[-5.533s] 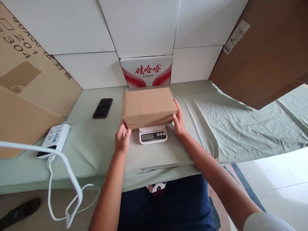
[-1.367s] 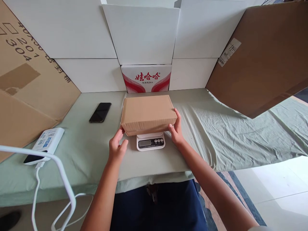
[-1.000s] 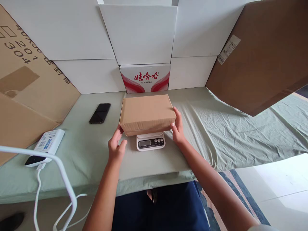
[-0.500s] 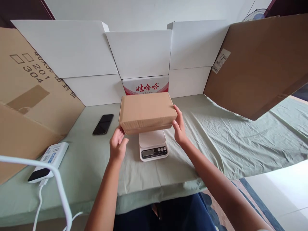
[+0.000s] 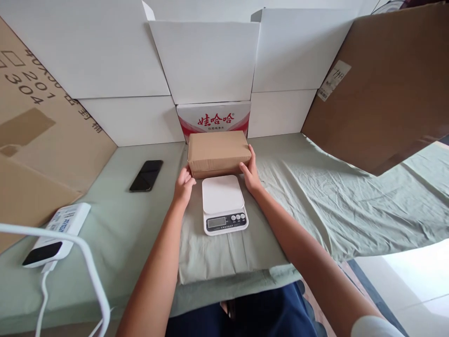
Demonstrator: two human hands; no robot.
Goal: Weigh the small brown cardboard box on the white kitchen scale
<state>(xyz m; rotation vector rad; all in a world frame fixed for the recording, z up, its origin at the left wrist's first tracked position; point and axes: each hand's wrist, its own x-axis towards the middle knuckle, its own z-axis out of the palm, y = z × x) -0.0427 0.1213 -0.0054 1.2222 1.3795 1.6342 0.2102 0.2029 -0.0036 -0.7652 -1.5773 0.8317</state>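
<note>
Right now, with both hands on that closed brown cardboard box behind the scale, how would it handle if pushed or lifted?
The closed brown cardboard box looks stiff, with crisp edges. Its flat base probably slides rather than rolls on the green cloth. Weight is unclear.

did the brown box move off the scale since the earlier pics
Yes. The brown box went back off the scale, toward the red-printed carton, both hands on its ends.
</note>
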